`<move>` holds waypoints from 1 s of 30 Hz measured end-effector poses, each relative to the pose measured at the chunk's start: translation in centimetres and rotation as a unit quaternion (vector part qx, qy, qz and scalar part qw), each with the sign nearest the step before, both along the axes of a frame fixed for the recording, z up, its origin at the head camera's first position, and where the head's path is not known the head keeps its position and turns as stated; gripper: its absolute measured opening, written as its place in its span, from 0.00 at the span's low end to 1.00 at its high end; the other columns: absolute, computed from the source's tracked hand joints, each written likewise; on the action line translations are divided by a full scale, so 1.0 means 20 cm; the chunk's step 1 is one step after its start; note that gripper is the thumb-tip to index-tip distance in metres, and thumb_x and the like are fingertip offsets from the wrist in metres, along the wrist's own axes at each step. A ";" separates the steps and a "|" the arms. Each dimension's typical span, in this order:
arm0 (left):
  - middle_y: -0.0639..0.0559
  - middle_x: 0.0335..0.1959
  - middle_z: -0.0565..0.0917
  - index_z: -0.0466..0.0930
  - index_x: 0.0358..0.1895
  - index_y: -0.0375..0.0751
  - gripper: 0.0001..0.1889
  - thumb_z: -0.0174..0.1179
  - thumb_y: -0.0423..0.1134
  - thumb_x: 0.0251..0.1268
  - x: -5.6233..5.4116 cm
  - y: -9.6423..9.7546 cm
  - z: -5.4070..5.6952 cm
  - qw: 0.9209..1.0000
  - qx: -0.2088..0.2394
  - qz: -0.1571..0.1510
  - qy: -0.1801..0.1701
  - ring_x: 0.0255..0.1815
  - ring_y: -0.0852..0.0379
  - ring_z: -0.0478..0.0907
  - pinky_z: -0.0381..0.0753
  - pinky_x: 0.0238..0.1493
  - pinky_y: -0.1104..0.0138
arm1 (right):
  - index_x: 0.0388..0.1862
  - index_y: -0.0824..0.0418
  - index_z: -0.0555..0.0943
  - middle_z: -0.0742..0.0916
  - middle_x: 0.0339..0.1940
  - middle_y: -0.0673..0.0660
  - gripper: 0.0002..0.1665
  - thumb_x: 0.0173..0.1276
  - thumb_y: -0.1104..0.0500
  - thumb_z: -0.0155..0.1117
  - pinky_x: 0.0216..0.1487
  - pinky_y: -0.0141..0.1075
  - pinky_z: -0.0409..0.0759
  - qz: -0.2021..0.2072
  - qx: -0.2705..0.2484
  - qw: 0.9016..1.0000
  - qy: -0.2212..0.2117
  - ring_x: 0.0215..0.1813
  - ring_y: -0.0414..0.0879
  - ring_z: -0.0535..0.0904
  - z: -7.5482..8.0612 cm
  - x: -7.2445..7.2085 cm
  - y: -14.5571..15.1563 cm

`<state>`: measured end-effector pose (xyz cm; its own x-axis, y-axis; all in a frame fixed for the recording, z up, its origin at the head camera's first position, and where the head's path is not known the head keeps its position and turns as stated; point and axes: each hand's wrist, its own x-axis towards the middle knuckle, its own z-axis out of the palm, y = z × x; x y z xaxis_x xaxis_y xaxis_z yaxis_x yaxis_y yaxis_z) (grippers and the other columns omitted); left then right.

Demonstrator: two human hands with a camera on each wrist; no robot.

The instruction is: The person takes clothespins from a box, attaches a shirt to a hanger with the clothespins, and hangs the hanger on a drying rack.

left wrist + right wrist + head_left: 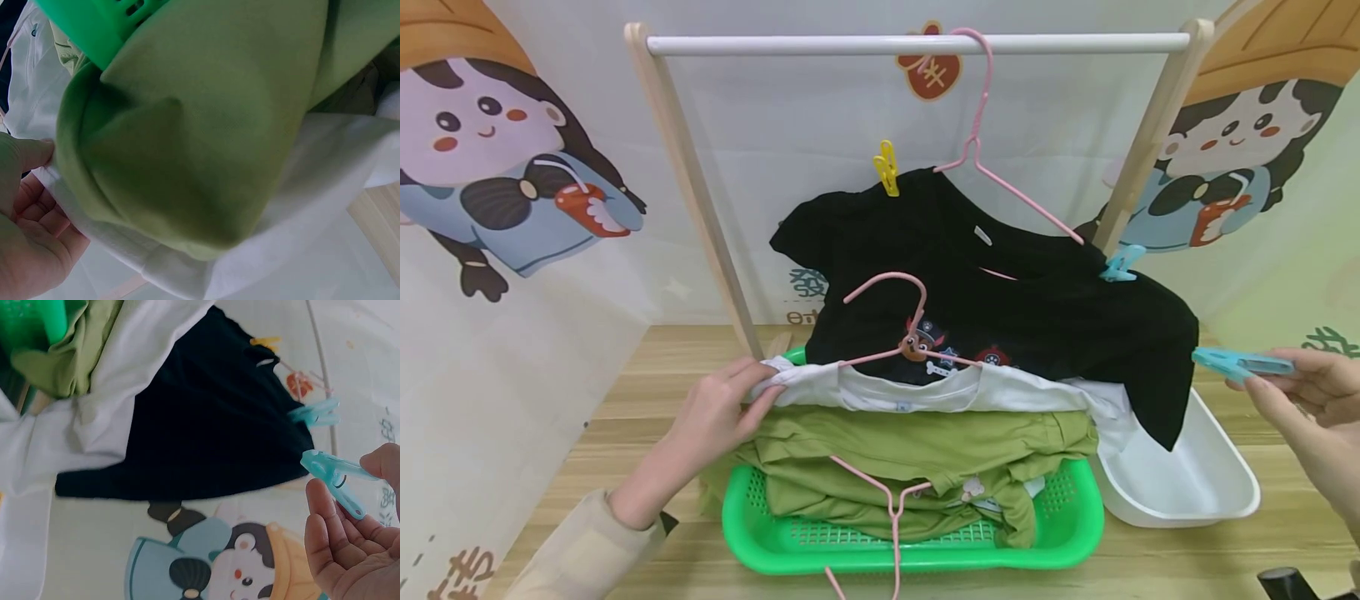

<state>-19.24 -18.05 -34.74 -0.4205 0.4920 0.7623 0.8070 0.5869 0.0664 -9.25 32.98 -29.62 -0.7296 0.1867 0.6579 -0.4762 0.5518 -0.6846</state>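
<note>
My left hand (711,417) pinches the left end of a white shirt (801,387), thumb in front, near the basket's back left. A pink hanger (891,279) sits inside that shirt's neck, its hook pointing up. At the right, my right hand (1318,404) holds a light blue clothespin (325,469) between thumb and fingers, its tip close to the sleeve of a black T-shirt (1030,317). The T-shirt hangs tilted from a second pink hanger (977,125) on the rail. A yellow clothespin (887,168) and another blue clothespin (1122,263) grip its shoulders.
A white rail (790,46) on wooden posts spans the back. Olive-green clothes (880,450) fill a green basket (805,557), with another pink hanger (895,525) in front. A white basin (1195,467) stands at the right. A black-tipped object (1285,581) shows at the lower right.
</note>
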 end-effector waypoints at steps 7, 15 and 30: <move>0.47 0.25 0.78 0.79 0.30 0.32 0.26 0.41 0.51 0.73 0.00 0.00 0.00 1.000 0.001 0.002 -0.002 0.21 0.58 0.74 0.74 0.18 0.67 | 0.43 0.73 0.79 0.85 0.37 0.46 0.20 0.52 0.85 0.56 0.45 0.19 0.74 0.067 -0.011 0.998 0.007 0.35 0.33 0.81 0.02 0.00 -0.14; 0.47 0.26 0.78 0.79 0.30 0.32 0.25 0.42 0.50 0.73 0.00 0.00 0.00 1.000 0.001 0.000 -0.003 0.21 0.58 0.74 0.75 0.19 0.67 | 0.43 0.81 0.75 0.86 0.35 0.49 0.15 0.54 0.80 0.62 0.46 0.22 0.75 0.167 -0.004 0.985 0.033 0.35 0.36 0.82 0.04 -0.04 -0.32; 0.46 0.26 0.79 0.79 0.29 0.32 0.26 0.42 0.51 0.73 0.01 0.00 0.00 1.000 0.002 0.003 -0.003 0.21 0.57 0.75 0.75 0.18 0.66 | 0.44 0.77 0.77 0.87 0.35 0.54 0.18 0.52 0.83 0.60 0.43 0.25 0.78 0.287 -0.031 0.956 0.052 0.37 0.40 0.84 0.01 -0.14 -0.57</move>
